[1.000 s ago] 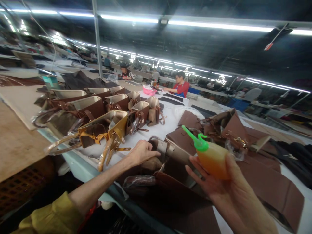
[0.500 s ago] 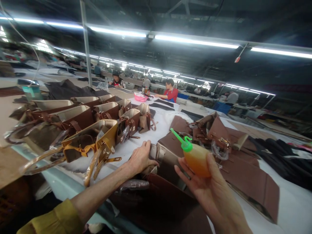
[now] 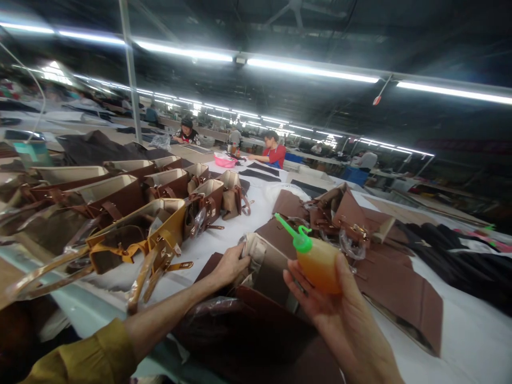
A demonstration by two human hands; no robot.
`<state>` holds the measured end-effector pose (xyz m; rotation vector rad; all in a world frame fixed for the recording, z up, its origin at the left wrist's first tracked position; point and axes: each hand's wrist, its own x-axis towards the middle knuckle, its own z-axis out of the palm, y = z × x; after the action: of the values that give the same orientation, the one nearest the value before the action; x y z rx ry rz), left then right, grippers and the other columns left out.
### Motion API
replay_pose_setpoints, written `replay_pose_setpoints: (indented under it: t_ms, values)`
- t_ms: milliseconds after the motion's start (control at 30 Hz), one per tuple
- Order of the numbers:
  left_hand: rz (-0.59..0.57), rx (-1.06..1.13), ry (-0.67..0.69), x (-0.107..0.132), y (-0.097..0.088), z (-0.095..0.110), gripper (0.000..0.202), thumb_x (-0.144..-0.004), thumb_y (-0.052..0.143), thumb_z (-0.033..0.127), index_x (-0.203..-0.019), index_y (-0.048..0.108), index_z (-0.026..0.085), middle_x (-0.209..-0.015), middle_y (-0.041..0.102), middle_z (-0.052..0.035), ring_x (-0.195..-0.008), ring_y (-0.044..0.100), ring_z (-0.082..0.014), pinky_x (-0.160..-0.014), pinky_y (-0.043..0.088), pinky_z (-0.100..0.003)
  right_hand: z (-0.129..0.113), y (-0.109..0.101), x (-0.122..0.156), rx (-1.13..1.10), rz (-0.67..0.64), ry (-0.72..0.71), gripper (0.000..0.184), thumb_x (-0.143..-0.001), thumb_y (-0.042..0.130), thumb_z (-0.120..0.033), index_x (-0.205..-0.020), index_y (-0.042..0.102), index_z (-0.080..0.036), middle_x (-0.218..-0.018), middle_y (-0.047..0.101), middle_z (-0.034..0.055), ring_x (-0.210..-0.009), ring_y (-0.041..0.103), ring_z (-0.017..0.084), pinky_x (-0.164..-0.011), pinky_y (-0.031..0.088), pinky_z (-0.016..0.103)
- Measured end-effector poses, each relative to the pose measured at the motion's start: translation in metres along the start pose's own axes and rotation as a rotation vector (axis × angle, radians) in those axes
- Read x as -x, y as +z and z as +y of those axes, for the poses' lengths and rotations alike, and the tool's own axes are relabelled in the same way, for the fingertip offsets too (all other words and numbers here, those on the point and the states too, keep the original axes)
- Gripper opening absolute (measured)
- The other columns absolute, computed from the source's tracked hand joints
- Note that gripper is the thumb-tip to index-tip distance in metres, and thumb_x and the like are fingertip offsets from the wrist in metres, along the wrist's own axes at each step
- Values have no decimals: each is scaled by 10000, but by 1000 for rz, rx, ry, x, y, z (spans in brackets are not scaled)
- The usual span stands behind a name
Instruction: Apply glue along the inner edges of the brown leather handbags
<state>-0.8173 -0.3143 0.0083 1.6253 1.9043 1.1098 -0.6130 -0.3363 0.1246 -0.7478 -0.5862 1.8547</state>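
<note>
Strip lights [image 3: 312, 70] ran over a wide workshop, where a co-worker in a red top [image 3: 277, 154] sat beyond a pink basin [image 3: 224, 161] on a long white-covered table [image 3: 476, 325]. At the near edge, an open brown bag [image 3: 274, 274] sat in front of the person, its beige lining [image 3: 257, 248] showing. The left hand [image 3: 230, 265] reached to the lining at the bag's left, thumb apart from the fingers; whether it pinched the cloth could not be told, since the fingertips were partly hidden. The right hand [image 3: 330, 312], palm turned up, held a squeeze bottle [image 3: 318, 265] of orange liquid between thumb and forefinger, the other fingers spread loosely below. The bottle was tilted above the bag's right side, its green nozzle [image 3: 286, 226] pointing up and left. Left of the bag stood a mustard bag [image 3: 174, 220], with several open brown bags [image 3: 120, 194] behind it; to the right lay a flat brown piece [image 3: 404, 304] and dark cloth [image 3: 426, 253].
</note>
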Motion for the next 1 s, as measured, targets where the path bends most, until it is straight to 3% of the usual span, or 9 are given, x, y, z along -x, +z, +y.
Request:
replay_pose_setpoints:
  t_ms: [133,300,433,533,700,833,1000]
  values:
    - [-62,241,129,-2,7,-9,327,-796,344,190,-1070,505,113,-998,604,-42,-918,547,-154,-828,429,-239,-2,-3,0,3,7,-15,528,-697,699,-472,-1098,550,-163,-1063,597,117,-960,595,286,-847,511,445]
    - [-71,310,185,-8,-4,2,305,-819,341,224,-1006,530,74,-907,607,-69,-854,539,-174,-798,426,-262,-10,-8,9,-4,0,-14,485,-729,653,-508,-1034,564,-142,-996,612,122,-971,592,250,-841,514,375]
    - [-139,246,253,-16,-26,32,242,-793,393,202,-937,557,98,-864,602,-42,-812,523,-166,-769,398,-245,-25,-15,26,-13,3,-74,483,-729,632,-539,-1030,582,-165,-920,626,96,-879,612,231,-780,536,370]
    - [-211,170,311,-22,-39,60,180,-773,431,182,-869,567,115,-803,581,-12,-764,504,-152,-726,372,-225,-41,-26,40,40,9,-160,511,-728,626,-552,-1076,571,-183,-911,626,95,-723,604,172,-633,548,279]
    - [-421,111,420,-30,-45,102,188,-756,464,164,-892,588,123,-787,580,15,-769,510,-135,-724,369,-191,-68,-61,62,232,76,-387,444,-699,693,-451,-1065,563,-236,-861,627,52,-491,468,68,-432,439,159]
    - [-650,6,526,-39,-45,138,190,-743,477,119,-883,605,122,-794,598,26,-741,516,-113,-690,374,-159,-86,-99,77,425,205,-485,433,-674,720,-388,-1033,556,-210,-727,610,20,-500,504,91,-424,440,148]
    - [-881,-345,596,-48,-35,179,214,-722,513,100,-896,636,119,-790,631,3,-734,535,-136,-639,391,-169,-98,-137,90,638,265,-586,502,-639,718,-457,-1021,559,-173,-800,610,52,-581,533,137,-515,507,207]
